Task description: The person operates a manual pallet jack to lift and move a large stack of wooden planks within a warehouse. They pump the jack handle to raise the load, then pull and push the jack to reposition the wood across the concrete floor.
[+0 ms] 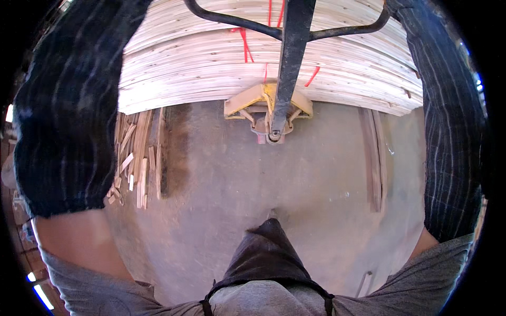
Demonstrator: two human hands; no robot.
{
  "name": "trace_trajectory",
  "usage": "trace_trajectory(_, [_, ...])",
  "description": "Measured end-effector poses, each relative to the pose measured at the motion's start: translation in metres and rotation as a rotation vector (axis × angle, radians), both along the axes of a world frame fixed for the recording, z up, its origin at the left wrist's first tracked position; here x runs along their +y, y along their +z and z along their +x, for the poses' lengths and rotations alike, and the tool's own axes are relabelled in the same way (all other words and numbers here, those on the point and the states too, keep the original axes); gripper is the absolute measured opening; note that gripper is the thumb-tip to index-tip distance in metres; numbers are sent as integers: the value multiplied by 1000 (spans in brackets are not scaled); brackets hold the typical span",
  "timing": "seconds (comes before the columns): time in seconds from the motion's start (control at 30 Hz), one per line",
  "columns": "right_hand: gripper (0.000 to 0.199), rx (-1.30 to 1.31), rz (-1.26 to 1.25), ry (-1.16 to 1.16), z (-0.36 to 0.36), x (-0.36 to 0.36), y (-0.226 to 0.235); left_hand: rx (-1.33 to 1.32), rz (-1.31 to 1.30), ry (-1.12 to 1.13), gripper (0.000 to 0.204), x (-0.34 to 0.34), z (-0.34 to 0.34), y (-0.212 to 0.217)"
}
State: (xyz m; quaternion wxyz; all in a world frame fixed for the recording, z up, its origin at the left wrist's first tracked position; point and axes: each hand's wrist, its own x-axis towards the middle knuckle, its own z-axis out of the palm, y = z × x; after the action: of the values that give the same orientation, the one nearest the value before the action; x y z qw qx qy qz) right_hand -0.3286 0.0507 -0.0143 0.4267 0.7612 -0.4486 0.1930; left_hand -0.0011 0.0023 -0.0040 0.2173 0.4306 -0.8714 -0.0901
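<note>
Both my arms, in dark striped sleeve covers, stretch forward along the sides of the view. My left hand and my right hand lie beyond the upper edge, so their fingers and any grip are hidden. Between the arms rises the dark steel shaft [293, 58] of a yellow pallet jack [244, 105]. Its curved black handle [232, 20] spreads to both sides at the top; the right end runs up beside my right sleeve [450, 116]. The left sleeve [71, 116] is near the handle's left end. Behind the jack's worn yellow body lies a wide stack of pale boards [179, 68].
Red straps [244, 45] hang against the stacked boards. Loose wood strips and offcuts [142, 158] lie on the concrete floor [221, 174] at the left. Long narrow planks [375, 158] lie at the right. A dark apron [266, 253] hangs in front of me.
</note>
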Motion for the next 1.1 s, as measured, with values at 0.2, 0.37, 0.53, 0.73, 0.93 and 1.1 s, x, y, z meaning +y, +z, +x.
trace_trajectory(0.2, [62,30,-39,-31,2,13,12,-159,-428,384,33,25,-16,0])
trace_trajectory(0.37, [44,60,-46,-105,32,61,2,-121,-344,481,46,63,14,-18])
trace_trajectory(0.53, [102,175,4,-170,26,148,6,30,-474,337,43,140,33,-31])
trace_trajectory(0.73, [94,42,310,28,74,380,-26,-21,-768,61,27,353,73,-86])
trace_trajectory(0.93, [54,-170,1229,-40,93,643,-161,177,-761,-68,31,633,95,-263])
trace_trajectory(1.1, [49,-136,1816,-248,111,744,-331,114,26,-248,17,766,120,-369])
